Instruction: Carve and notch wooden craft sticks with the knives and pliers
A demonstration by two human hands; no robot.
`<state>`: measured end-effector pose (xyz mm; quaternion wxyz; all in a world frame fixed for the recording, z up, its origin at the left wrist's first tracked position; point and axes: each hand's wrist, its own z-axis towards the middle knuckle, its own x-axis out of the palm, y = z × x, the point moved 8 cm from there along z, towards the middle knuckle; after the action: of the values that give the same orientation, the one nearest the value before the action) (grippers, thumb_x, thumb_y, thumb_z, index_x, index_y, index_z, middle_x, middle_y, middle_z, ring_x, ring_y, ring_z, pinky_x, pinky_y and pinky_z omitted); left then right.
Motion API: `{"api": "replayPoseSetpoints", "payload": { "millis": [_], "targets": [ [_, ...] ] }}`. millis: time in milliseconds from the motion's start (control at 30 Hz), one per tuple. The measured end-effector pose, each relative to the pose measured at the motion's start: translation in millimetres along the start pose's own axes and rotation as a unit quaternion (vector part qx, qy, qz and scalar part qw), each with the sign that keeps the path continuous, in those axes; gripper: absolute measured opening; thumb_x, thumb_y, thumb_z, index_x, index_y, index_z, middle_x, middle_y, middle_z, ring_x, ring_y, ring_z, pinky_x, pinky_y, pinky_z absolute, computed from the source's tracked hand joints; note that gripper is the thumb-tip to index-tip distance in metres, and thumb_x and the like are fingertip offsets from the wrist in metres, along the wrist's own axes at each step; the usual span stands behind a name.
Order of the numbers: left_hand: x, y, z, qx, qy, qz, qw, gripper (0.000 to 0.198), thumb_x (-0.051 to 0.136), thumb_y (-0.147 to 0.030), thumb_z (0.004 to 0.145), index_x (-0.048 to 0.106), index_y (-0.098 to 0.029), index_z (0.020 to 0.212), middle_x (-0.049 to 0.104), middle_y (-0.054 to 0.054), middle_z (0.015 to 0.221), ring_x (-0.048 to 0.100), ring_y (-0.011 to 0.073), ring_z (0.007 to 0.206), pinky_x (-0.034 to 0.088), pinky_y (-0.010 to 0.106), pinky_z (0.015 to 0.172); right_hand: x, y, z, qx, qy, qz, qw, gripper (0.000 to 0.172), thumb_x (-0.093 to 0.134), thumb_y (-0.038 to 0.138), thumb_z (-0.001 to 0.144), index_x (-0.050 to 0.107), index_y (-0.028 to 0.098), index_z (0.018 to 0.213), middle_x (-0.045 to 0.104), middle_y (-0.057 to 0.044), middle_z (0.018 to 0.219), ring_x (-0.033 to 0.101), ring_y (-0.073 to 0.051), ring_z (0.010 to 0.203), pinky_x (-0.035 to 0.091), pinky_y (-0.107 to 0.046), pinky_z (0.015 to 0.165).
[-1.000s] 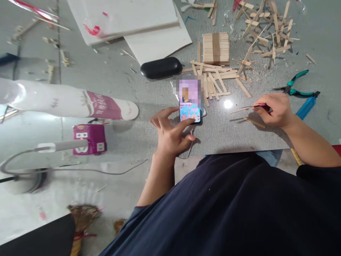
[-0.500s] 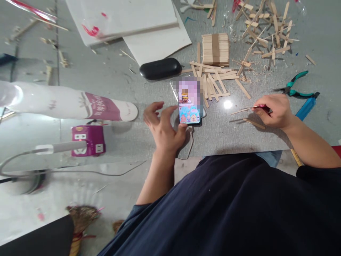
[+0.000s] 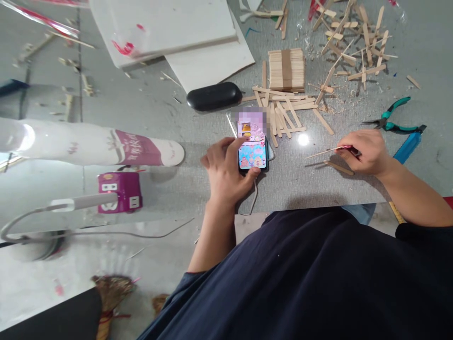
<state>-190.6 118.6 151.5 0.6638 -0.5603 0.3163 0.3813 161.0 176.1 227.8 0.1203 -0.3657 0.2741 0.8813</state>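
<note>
A phone [image 3: 252,150] with a lit screen lies on the grey table [image 3: 170,123], a cable running from its near end. My left hand [image 3: 226,171] grips the phone's left side, thumb at its bottom edge and fingers curled over the left rim. My right hand [image 3: 364,152] rests on the table to the right, pinching a thin red-handled tool [image 3: 345,148] and a slim wooden stick [image 3: 320,152] that points left. Another flat stick [image 3: 339,167] lies just in front of that hand.
Loose wooden sticks [image 3: 283,111], a bound stack of sticks [image 3: 286,70] and glued stick crosses [image 3: 354,42] lie beyond the phone. A black case [image 3: 214,96], white boards [image 3: 166,26], green pliers [image 3: 392,118], a blue lighter [image 3: 406,147], a white bottle [image 3: 88,141] and a purple power strip [image 3: 120,191] surround them.
My left hand went from tapping the screen with fingers spread to closing round the phone's left side. My right hand stayed where it was.
</note>
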Motion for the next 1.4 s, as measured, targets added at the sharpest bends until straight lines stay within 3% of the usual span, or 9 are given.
{"api": "replayPoseSetpoints", "payload": {
  "millis": [200,400,567,733,933,1100,1300,1400],
  "targets": [
    [2.2,2,-1,0.001,0.000,0.008,1.000,0.118,0.030,-0.110,0.093,0.067,-0.023,0.163,0.055,0.028,0.164,0.054,0.0528,0.154,0.036,0.067,0.126,5,-2,-1,0.014,0.053,-0.064,0.996,0.026,0.061,0.043,0.114,0.070,0.026,0.096,0.072,0.002,0.072,0.061,-0.016,0.061,0.044,-0.036,0.061],
    [5.5,3,-1,0.012,-0.006,0.011,1.000,0.117,0.031,-0.110,0.093,0.069,-0.024,0.162,0.052,0.029,0.167,0.058,0.0528,0.149,0.036,0.067,0.125,0,5,1,-0.023,0.016,-0.046,0.999,0.013,0.067,0.033,0.111,0.068,0.026,0.100,0.072,0.003,0.074,0.062,-0.015,0.061,0.043,-0.034,0.060],
    [4.3,6,-1,0.014,-0.012,0.005,1.000,0.112,0.033,-0.108,0.095,0.070,-0.024,0.160,0.053,0.029,0.166,0.060,0.0515,0.147,0.038,0.067,0.124,3,4,1,-0.008,0.030,-0.053,0.998,0.020,0.064,0.038,0.112,0.068,0.026,0.097,0.072,0.002,0.073,0.060,-0.015,0.060,0.043,-0.035,0.060],
    [-2.0,10,-1,0.000,-0.041,-0.002,0.999,0.102,0.036,-0.103,0.100,0.074,-0.025,0.154,0.057,0.027,0.161,0.063,0.0484,0.143,0.045,0.066,0.120,1,6,2,-0.020,0.009,-0.035,0.999,0.016,0.066,0.036,0.112,0.067,0.025,0.100,0.072,0.003,0.074,0.061,-0.015,0.062,0.042,-0.034,0.061],
    [-1.0,4,-3,0.016,-0.036,-0.018,0.999,0.110,0.035,-0.106,0.097,0.065,-0.025,0.164,0.048,0.028,0.172,0.060,0.0505,0.149,0.041,0.069,0.126,2,3,1,-0.010,0.016,-0.030,0.999,0.014,0.068,0.034,0.111,0.069,0.025,0.101,0.072,0.003,0.074,0.061,-0.015,0.062,0.041,-0.034,0.061],
    [1.5,0,-3,0.012,-0.020,-0.029,0.999,0.113,0.037,-0.110,0.093,0.068,-0.025,0.162,0.045,0.028,0.172,0.053,0.0531,0.156,0.039,0.071,0.129,6,-3,-4,0.015,0.031,-0.044,0.998,0.023,0.063,0.041,0.113,0.072,0.025,0.098,0.072,0.002,0.074,0.062,-0.015,0.063,0.043,-0.035,0.062],
    [-2.3,-10,9,0.037,-0.048,-0.080,0.995,0.105,0.034,-0.104,0.100,0.069,-0.023,0.157,0.044,0.025,0.167,0.056,0.0445,0.150,0.047,0.065,0.129,2,-2,-1,0.003,0.014,-0.047,0.999,0.017,0.067,0.037,0.111,0.071,0.025,0.099,0.073,0.003,0.074,0.062,-0.015,0.062,0.043,-0.034,0.062],
    [-2.0,-12,14,0.046,-0.056,-0.094,0.993,0.104,0.034,-0.104,0.100,0.073,-0.021,0.150,0.045,0.025,0.165,0.056,0.0445,0.148,0.047,0.065,0.129,-1,2,3,-0.011,0.008,-0.040,0.999,0.015,0.070,0.033,0.110,0.069,0.024,0.098,0.071,0.004,0.072,0.059,-0.013,0.060,0.042,-0.032,0.060]
  ]
}}
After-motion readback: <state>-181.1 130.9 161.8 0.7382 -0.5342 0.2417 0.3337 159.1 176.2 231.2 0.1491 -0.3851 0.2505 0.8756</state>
